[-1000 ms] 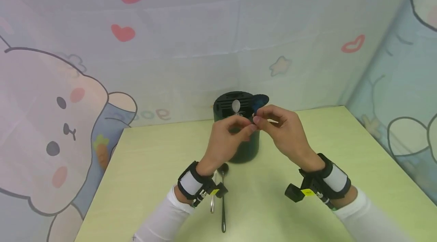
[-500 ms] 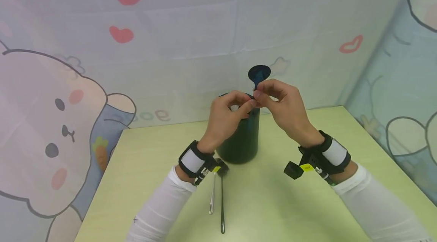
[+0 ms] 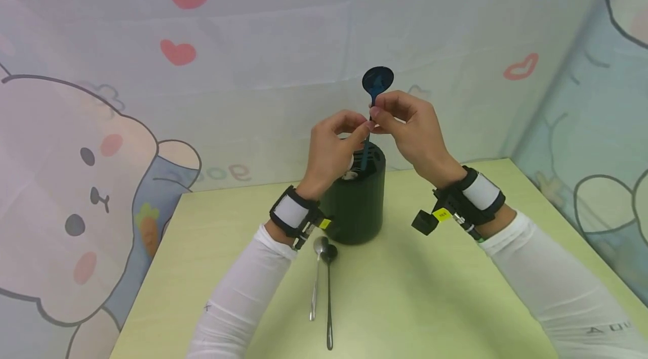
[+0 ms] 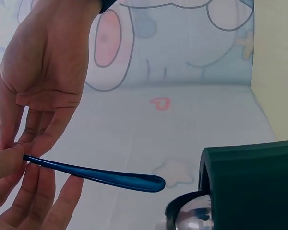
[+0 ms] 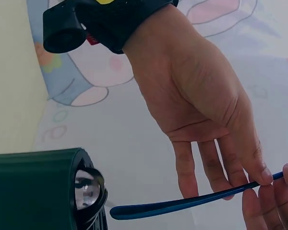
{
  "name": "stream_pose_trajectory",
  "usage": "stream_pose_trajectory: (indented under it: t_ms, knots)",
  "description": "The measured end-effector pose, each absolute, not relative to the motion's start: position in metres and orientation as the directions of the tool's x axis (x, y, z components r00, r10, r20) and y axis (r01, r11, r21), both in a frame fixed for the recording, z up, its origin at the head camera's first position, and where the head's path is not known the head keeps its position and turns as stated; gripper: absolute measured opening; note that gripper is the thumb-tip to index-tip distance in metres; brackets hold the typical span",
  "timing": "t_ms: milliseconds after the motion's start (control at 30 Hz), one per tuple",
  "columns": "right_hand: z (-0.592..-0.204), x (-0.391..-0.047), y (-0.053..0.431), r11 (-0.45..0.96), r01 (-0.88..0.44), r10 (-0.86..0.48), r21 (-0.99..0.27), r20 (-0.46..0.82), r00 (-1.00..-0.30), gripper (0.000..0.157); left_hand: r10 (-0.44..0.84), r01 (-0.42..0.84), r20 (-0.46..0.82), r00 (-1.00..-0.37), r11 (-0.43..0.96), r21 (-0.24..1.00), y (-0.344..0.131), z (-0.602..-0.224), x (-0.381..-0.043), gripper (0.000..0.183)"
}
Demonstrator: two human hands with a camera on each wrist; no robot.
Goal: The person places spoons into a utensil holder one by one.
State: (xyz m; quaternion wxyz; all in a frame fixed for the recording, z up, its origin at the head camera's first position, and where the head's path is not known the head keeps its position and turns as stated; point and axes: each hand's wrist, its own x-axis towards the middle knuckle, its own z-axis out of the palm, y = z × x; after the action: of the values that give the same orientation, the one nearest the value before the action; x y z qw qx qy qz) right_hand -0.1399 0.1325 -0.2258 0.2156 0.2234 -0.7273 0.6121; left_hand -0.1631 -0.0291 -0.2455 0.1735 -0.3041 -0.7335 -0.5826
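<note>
A glossy blue spoon stands nearly upright, bowl up, over a dark green ribbed utensil holder. My right hand pinches its handle just below the bowl. Slightly lower, my left hand pinches the same handle between thumb and fingers. In the left wrist view the handle points toward the holder's slotted top, its rounded end just short of the opening. A silver spoon pokes out of the holder's mouth in the right wrist view.
On the pale yellow-green table, a silver spoon and a long dark spoon lie side by side in front of the holder. A cartoon-printed cloth hangs close behind the holder.
Both hands have risen with the blue spoon, lifting its handle up out of the holder's top. The holder and the two spoons on the table have stayed put.
</note>
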Motion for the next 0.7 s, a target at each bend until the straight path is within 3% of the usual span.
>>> stream_pose_trajectory:
  t_ms: [300, 567, 700]
  knots:
    - [-0.235, -0.157, 0.135, 0.205, -0.556, -0.063, -0.806, 0.556, -0.829, 0.021, 0.241, 0.610, 0.570, -0.785, 0.147, 0.778, -0.025, -0.253, -0.182, 0.018]
    - [-0.248, -0.167, 0.136, 0.223, -0.528, -0.060, -0.820, 0.529, -0.847, 0.023, 0.244, 0.636, 0.592, -0.768, 0.177, 0.751, -0.024, -0.264, -0.190, 0.017]
    - [-0.250, -0.170, 0.137, 0.261, -0.509, -0.071, -0.820, 0.510, -0.857, 0.033, 0.264, 0.629, 0.578, -0.772, 0.186, 0.755, -0.025, -0.267, -0.192, 0.021]
